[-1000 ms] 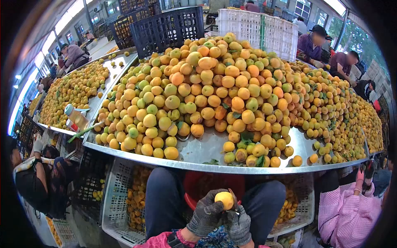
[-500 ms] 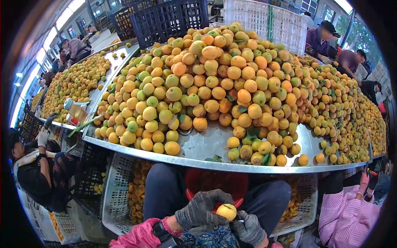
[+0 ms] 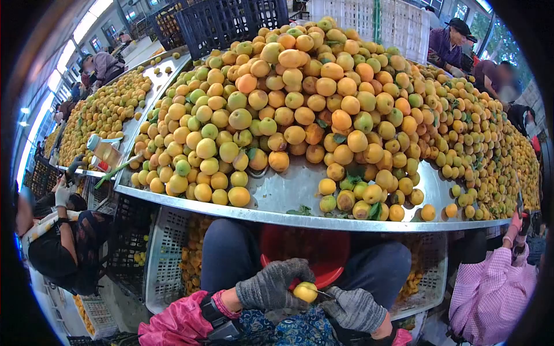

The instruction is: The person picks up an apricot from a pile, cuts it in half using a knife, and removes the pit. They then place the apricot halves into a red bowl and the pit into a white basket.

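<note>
My left hand (image 3: 277,286), in a grey knit glove, has its fingers closed round a yellow apricot (image 3: 305,292). My right hand (image 3: 353,309), gloved alike, is closed on a small knife (image 3: 325,294); only a short dark length of it shows, reaching to the fruit's right side. Both hands are low in the head view, over my lap. Just beyond them, between my knees, stands a red basin (image 3: 332,258), its inside partly in shadow. A large heap of apricots (image 3: 300,115), yellow, orange and green, covers much of the metal table in front.
The raised metal table edge (image 3: 277,218) runs across above my knees. White crates (image 3: 151,271) with apricot pieces stand under it on both sides. Black crates (image 3: 231,29) stand behind the heap. Co-workers sit to my left and right (image 3: 490,288); others work across the table.
My hands have shifted slightly, and the apricot has turned and moved a little left and up. More of the knife shows between the hands. The view has tilted slightly.
</note>
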Available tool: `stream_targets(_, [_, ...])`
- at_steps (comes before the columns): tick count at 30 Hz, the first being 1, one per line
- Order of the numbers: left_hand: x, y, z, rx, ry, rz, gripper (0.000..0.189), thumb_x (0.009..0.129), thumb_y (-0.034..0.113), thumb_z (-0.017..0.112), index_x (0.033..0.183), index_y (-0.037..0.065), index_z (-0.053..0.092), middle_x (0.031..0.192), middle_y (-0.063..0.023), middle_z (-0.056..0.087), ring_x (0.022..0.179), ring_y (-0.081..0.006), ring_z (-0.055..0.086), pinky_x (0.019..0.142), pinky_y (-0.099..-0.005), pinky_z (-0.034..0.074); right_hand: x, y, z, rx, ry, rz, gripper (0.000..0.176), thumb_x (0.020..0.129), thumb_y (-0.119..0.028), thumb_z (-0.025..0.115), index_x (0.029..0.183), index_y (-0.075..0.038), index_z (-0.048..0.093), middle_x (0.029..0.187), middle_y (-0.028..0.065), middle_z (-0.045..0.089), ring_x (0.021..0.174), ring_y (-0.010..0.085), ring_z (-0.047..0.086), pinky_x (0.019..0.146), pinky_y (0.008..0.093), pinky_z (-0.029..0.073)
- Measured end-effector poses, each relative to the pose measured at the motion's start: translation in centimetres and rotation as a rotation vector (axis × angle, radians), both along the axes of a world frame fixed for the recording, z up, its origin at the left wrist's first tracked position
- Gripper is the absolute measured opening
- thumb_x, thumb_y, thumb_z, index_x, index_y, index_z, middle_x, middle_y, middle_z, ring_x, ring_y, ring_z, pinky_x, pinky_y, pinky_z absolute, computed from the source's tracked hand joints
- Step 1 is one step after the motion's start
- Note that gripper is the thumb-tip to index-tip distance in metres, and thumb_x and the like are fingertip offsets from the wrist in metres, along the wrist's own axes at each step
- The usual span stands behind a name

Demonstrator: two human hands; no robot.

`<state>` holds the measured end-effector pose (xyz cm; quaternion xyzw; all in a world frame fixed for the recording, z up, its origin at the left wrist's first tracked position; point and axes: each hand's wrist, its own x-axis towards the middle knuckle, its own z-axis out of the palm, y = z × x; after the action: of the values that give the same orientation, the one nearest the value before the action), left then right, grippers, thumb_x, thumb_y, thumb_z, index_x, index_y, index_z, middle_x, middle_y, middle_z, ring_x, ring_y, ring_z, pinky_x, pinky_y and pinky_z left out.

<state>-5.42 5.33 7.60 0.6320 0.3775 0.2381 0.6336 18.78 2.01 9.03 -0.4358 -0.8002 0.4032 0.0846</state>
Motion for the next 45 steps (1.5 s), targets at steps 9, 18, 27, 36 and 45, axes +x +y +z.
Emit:
stream_targets(9, [2.7,1.3,1.3,0.807,0.720,-0.599,0.052,0.063,0.033,0.079,0.104,0.006,0.062,0.102,-0.0133,0.059,0.110,-0.0346,0.051,0.109,-0.0500,0.031,-0.8,-0.1,-2.0,0.231,-0.039,0.012,0.040,0.087,-0.028,0.060,0.116,-0.001,0.058,0.074,0.0171,0.065,0.059,0.0341,0.063,0.054,0.0424,0.050])
stream_targets(18, [1.4,-1.2,2.6,0.495,0.350,0.364,0.060,0.075,0.039,0.076,0.118,0.001,0.059,0.107,-0.0166,0.062,0.104,-0.0333,0.059,0.088,-0.0435,0.048,-3.2,-1.5,-3.2,0.251,0.225,-0.408,0.054,0.088,-0.024,0.062,0.133,0.000,0.046,0.082,0.0168,0.068,0.063,0.0329,0.066,0.054,0.0392,0.051])
stream_targets(27, [2.5,-2.8,1.7,0.220,0.256,0.380,0.056,0.072,0.037,0.078,0.112,0.002,0.060,0.098,-0.0143,0.066,0.089,-0.0310,0.066,0.077,-0.0408,0.053,-3.5,-1.8,-4.5,0.204,0.281,-0.341,0.067,0.088,-0.025,0.062,0.143,-0.001,0.033,0.088,0.0159,0.069,0.062,0.0325,0.066,0.056,0.0384,0.052])
stream_targets(36, [2.5,-1.9,-0.6,0.482,0.455,0.491,0.061,0.066,0.039,0.082,0.111,0.003,0.061,0.098,-0.0150,0.066,0.091,-0.0335,0.065,0.078,-0.0419,0.053,-5.2,-0.6,-4.4,0.064,-0.040,-0.345,0.064,0.083,-0.020,0.061,0.140,0.000,0.038,0.090,0.0228,0.066,0.063,0.0377,0.065,0.059,0.0427,0.051])
stream_targets(45, [0.9,-1.7,-1.7,0.652,0.582,0.353,0.065,0.063,0.044,0.083,0.110,0.004,0.061,0.099,-0.0154,0.065,0.093,-0.0333,0.063,0.081,-0.0413,0.051,-3.2,-1.6,-1.6,-0.300,0.440,-0.502,0.051,0.083,-0.010,0.066,0.131,-0.001,0.052,0.123,0.0179,0.062,0.092,0.0181,0.067,0.077,0.0304,0.053])
